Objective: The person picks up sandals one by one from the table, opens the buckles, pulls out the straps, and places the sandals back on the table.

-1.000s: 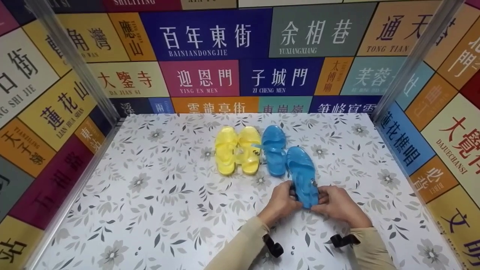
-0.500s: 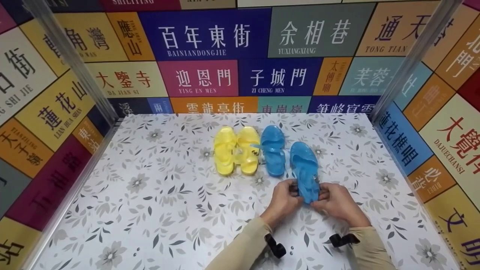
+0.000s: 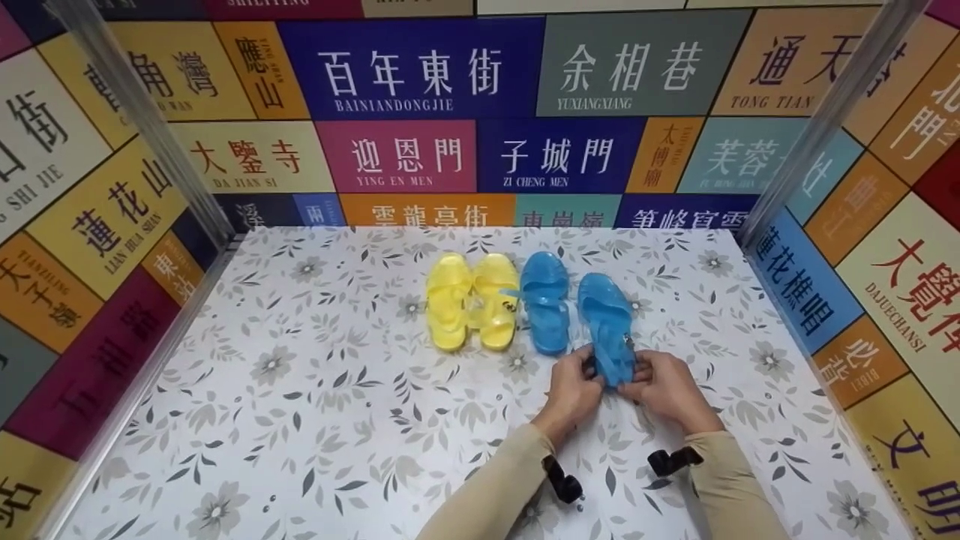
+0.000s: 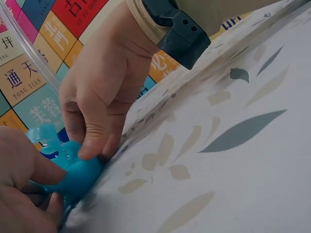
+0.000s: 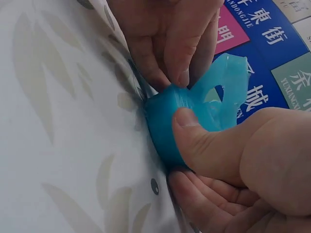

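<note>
A blue jelly sandal [image 3: 604,307] lies on the floral surface with its toe pointing away and a small buckle on its right side. My left hand [image 3: 576,390] grips the left side of its heel, while my right hand [image 3: 664,388] pinches the heel from the right. In the right wrist view, a thumb presses the back of the blue sandal's heel [image 5: 167,128]. Left of it stands the matching blue sandal [image 3: 546,304], with a narrow gap between the two. Beyond that, a yellow sandal pair [image 3: 450,304] sits side by side, apart from both hands.
The white floral sheet [image 3: 315,405] covers the surface. Printed panels [image 3: 405,67] wall the back and both sides. Clear corner posts [image 3: 161,127] rise at the back left and back right. A strap end from the left blue sandal reaches toward the yellow pair.
Both hands have slid the right blue sandal away from me, alongside its mate. It first shifted a little right and now lies more level with the other sandals.
</note>
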The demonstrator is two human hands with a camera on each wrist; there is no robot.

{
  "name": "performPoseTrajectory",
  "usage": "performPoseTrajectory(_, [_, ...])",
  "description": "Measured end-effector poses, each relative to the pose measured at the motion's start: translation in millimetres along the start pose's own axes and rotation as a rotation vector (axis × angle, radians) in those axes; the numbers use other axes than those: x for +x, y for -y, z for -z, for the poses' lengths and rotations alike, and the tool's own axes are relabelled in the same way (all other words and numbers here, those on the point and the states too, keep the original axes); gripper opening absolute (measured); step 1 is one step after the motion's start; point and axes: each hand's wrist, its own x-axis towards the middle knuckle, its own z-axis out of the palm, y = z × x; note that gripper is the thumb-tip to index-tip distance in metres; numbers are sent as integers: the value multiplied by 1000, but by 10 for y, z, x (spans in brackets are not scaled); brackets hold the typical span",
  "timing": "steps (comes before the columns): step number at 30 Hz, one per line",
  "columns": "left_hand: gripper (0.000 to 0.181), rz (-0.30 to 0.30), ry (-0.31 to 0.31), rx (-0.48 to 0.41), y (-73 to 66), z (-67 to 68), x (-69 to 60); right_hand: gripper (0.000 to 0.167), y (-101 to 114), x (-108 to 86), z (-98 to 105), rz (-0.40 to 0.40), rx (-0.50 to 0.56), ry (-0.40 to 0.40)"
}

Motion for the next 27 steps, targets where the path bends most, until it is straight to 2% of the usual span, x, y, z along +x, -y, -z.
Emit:
performPoseTrajectory(7, [53, 37, -24, -24, 25, -40, 48, 45, 27, 86, -37, -35, -15, -42])
performPoseTrajectory(12, [55, 41, -49, -63, 23, -60, 89, 47, 39, 143, -65, -56, -3, -80])
performPoseTrajectory(16, [57, 9, -24, -95, 8, -61, 119, 47, 46, 192, -96, -38, 3, -119])
performPoseTrajectory(19, [57, -5, 5, -83, -8, -60, 136, 46, 51, 233, -118, -30, -4, -143])
performPoseTrajectory(27, [73, 119, 76, -50, -69, -36, 152, 51, 57, 357, -141, -41, 13, -148])
